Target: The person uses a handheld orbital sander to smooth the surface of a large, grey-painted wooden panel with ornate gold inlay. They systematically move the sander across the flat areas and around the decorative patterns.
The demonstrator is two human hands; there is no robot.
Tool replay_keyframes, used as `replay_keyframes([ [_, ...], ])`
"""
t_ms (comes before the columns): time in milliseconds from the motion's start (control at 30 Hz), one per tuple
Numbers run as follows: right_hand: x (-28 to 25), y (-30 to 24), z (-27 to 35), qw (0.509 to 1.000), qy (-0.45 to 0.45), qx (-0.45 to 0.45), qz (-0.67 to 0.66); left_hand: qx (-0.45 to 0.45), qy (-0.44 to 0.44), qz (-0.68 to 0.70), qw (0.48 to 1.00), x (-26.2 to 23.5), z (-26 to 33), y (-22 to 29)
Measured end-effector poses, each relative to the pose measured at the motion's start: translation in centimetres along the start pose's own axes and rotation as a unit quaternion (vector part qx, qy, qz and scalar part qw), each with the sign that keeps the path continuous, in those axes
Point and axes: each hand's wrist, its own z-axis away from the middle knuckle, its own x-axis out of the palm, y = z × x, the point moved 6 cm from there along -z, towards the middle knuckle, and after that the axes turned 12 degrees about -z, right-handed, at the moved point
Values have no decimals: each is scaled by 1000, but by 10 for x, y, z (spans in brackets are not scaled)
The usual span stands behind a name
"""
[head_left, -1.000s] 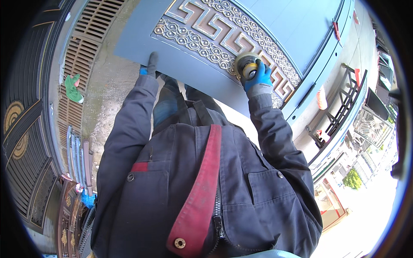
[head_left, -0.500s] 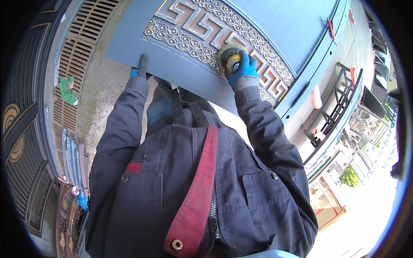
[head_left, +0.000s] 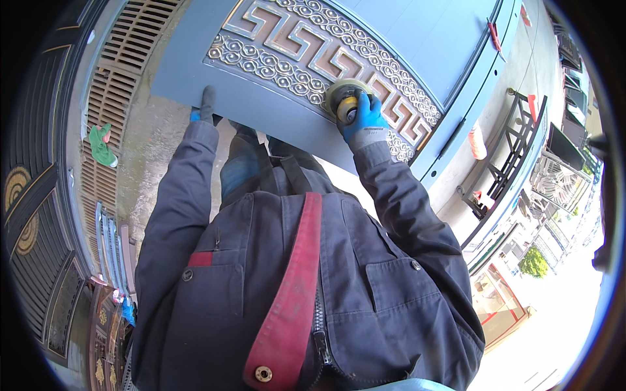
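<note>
My right hand (head_left: 366,120), in a blue glove with a grey cuff, is closed around a palm sander (head_left: 347,109) with a yellow and black body and a round disc. The disc rests on the raised ornament of a blue-grey door panel (head_left: 261,107). That ornament is a band of bronze-toned key pattern (head_left: 287,42) bordered by rows of scrolls (head_left: 264,65). At the panel's near left edge, my left hand (head_left: 207,104) grips the rim; one dark gloved digit lies on top, and the other fingers are hidden beneath.
Floor grating (head_left: 107,98) runs along the left, with a green cloth (head_left: 101,144) on it. Dark ornamented doors (head_left: 39,195) stand beyond. On the right are a black metal frame (head_left: 515,146) and a red-handled tool (head_left: 493,36) on the panel's edge.
The view has shifted slightly, so the panel sits a little further left. My right hand and the sander have moved slightly nearer to me across the ornament. My left hand keeps its hold.
</note>
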Motion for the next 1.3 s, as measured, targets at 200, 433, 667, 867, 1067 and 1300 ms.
replay_keyframes([
  [200,-12,37,13,999,9,33,16,43,-41,51,997,-22,-25,-10],
  [433,-23,59,25,998,41,42,34,17,72,-83,994,3,6,14],
  [667,-23,69,27,997,25,69,8,-8,87,-51,995,11,14,23],
  [867,-20,77,34,994,78,67,-24,-31,147,-85,985,25,36,38],
  [1067,-23,90,44,996,67,50,-2,95,33,-294,950,3,16,28],
  [1300,-29,100,52,995,75,62,-5,15,84,-94,992,44,60,56],
])
